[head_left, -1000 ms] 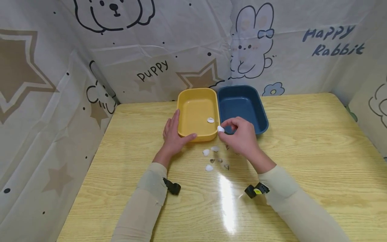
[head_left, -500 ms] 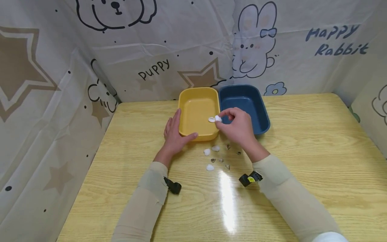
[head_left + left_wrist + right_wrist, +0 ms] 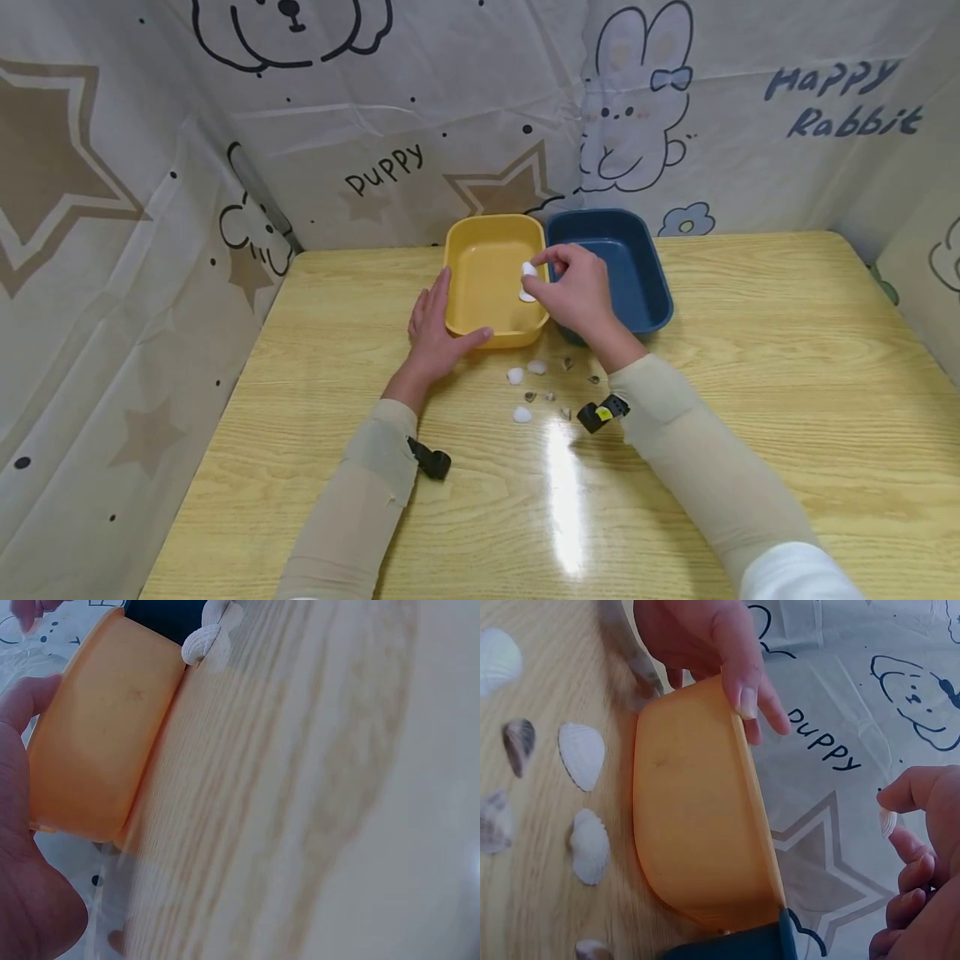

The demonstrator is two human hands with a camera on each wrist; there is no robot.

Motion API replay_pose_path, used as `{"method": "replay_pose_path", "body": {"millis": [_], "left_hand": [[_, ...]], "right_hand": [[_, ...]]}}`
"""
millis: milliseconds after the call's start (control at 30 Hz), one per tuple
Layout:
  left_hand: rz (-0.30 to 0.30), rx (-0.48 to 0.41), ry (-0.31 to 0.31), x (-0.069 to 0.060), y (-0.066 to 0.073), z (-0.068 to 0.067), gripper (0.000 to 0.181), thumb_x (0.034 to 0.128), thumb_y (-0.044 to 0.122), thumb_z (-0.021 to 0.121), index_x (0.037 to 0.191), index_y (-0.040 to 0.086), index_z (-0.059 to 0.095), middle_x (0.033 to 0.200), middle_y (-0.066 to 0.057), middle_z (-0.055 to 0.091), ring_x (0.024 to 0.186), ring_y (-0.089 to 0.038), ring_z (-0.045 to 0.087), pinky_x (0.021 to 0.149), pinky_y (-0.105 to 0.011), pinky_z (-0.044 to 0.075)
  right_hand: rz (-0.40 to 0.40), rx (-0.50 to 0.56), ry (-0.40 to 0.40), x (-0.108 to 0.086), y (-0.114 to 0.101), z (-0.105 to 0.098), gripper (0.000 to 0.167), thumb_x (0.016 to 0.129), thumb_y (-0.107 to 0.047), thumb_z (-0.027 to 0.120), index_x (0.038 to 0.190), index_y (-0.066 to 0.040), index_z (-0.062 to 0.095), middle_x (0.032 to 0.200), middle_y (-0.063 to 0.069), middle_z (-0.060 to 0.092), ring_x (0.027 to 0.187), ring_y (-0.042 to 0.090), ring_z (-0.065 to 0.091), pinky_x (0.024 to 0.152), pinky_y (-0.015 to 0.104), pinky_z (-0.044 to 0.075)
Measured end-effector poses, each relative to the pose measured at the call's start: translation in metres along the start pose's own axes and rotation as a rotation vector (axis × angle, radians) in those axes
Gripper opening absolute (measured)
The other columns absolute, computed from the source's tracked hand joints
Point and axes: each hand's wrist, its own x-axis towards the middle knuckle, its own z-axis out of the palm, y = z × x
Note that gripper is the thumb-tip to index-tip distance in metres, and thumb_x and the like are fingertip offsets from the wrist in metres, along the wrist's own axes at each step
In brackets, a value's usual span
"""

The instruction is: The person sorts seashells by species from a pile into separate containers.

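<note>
With the right hand (image 3: 574,288), pinching a white shell (image 3: 887,823) over the yellow tray (image 3: 483,271) beneath it and, with the spread left hand (image 3: 437,330), bracing that tray, likely against sliding.

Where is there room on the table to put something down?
There's bare table to the right of the blue tub, and more between the left hand and the patterned left wall. It's crowded on the near side of the yellow tub, where shells lie scattered.
</note>
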Motion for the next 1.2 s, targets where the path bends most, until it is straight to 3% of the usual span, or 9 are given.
{"method": "replay_pose_path", "body": {"millis": [367,567,1200], "left_hand": [[0.008,-0.015,0.008,0.001,0.0,-0.001,0.114,0.0798,0.055,0.078,0.159,0.042,-0.003,0.166,0.012,0.005,0.149,-0.027,-0.004,0.114,-0.055,-0.001],[0.013,-0.008,0.0,0.001,-0.002,0.0,0.113,0.0799,0.06,0.076,0.159,0.043,-0.004,0.166,0.013,0.004,0.149,-0.027,-0.004,0.114,-0.054,-0.001],[0.035,-0.006,0.008,0.0,-0.002,0.0,0.113,0.0802,0.055,0.078,0.16,0.04,-0.002,0.166,0.012,0.006,0.149,-0.03,-0.003,0.114,-0.054,-0.002]], "right_hand": [[0.018,0.089,0.009,0.02,0.007,0.02,0.024,0.085,-0.023,0.08,0.101,-0.006,0.073,0.082,0.01,0.044,0.079,0.024,0.043,0.064,0.034,0.032],[0.059,0.076,-0.02,0.028,0.01,0.033,0.024,0.085,-0.025,0.08,0.102,-0.008,0.073,0.085,0.009,0.044,0.084,0.023,0.044,0.067,0.033,0.034],[0.065,0.044,-0.039,0.036,0.021,0.052,0.025,0.083,-0.023,0.082,0.1,-0.007,0.074,0.084,0.008,0.046,0.087,0.024,0.044,0.073,0.035,0.032]]}}
